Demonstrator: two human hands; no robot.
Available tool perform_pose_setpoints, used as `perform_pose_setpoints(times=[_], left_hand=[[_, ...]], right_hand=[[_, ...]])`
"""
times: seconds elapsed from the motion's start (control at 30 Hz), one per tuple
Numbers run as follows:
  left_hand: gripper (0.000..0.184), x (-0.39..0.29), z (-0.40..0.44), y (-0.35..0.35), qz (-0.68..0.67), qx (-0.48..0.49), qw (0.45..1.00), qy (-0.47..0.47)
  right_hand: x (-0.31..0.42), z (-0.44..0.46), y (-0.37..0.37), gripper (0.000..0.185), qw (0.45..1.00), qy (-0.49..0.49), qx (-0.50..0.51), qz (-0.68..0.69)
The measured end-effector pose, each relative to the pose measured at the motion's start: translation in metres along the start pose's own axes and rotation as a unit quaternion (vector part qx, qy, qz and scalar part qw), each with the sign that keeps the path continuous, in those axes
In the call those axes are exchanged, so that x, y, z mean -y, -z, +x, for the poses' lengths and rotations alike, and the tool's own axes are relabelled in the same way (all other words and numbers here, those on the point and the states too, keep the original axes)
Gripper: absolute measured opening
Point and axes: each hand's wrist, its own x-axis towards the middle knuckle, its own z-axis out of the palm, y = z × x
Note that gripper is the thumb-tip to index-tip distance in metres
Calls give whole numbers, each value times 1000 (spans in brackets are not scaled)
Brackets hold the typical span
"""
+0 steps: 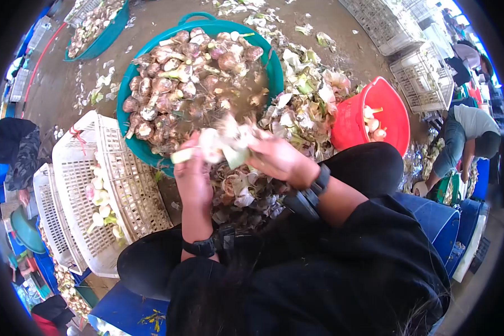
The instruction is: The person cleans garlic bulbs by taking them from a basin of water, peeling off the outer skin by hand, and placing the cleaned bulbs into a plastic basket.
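My left hand (pixel 194 182) is closed around a pale garlic bulb (pixel 210 144), its short cut stem pointing left. My right hand (pixel 283 161) pinches loose outer skin (pixel 238 152) at the bulb's right side; motion blurs the fingertips and the skin. Both hands are over the near rim of a round teal tub (pixel 279 84). Unpeeled brownish garlic bulbs (pixel 162 84) are heaped in it, some in muddy water. To the right, a red bucket (pixel 395 95) holds several peeled bulbs (pixel 373 124).
A pile of stripped skins (pixel 302 84) lies between tub and bucket, continuing below my hands. At left, a white plastic crate (pixel 75 168) holds peeled bulbs. Another teal tub (pixel 109 36) stands behind. Stacked crates (pixel 423 78) and a bending co-worker (pixel 473 129) are at right.
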Motion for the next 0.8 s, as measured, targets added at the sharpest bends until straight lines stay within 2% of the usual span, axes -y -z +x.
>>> perform_pose_setpoints(times=[0.03,0.07,0.1,0.13,0.2,0.23,0.27,0.33,0.37,0.4,0.43,0.47,0.5,0.53,0.57,0.6,0.67,0.73,0.77,0.8], left_hand=[[30,-2,5,10,-101,-36,993,53],[36,-5,12,21,-201,-72,971,104],[44,-17,14,16,-210,-160,948,176],[44,-16,14,26,-209,-166,948,173],[57,-10,13,47,-255,-135,924,253],[52,-24,10,27,-221,-196,912,284],[52,-25,10,27,-221,-196,912,284],[37,-27,8,29,-263,-203,897,290],[25,-29,6,29,-253,-200,907,273],[27,-37,4,32,-272,-234,901,242],[29,-45,5,39,-292,-265,894,213],[36,-51,6,65,-370,-232,896,78],[52,-62,7,107,-428,-129,895,-8],[65,-99,-8,60,-434,-263,848,-152],[72,-122,-8,50,-419,-357,811,-199],[65,-129,-8,46,-358,-419,811,-199],[49,-114,-4,49,-274,-376,868,-171],[30,-65,11,91,-186,-175,963,-82],[26,-59,16,73,-131,-235,963,-16],[23,-45,21,48,-77,-293,952,51]], right_hand=[[5,-10,-6,28,973,-75,-16,218],[7,-17,-6,29,893,-148,-29,425],[5,-23,5,32,921,-128,-35,366],[3,-31,19,35,945,-110,-41,306],[16,-35,57,31,984,-83,-86,134],[26,-34,64,29,962,-91,-153,206],[30,-33,70,30,931,-99,-218,274],[23,-26,96,28,962,-197,-185,34],[30,-16,97,31,905,-371,-41,-205],[4,-24,88,35,831,-252,16,-496],[6,-16,82,39,822,-234,24,-518],[8,-5,73,44,812,-219,33,-541],[-1,9,70,45,859,-165,-23,-483],[-18,28,69,46,898,-108,-78,-419],[-33,53,69,45,884,-115,-47,-451],[-49,80,69,45,868,-121,-15,-481],[-90,130,64,39,765,-219,98,-597],[-128,141,61,35,689,-262,181,-651],[-125,143,56,38,632,-263,274,-675],[-122,145,52,38,630,-258,276,-678]])
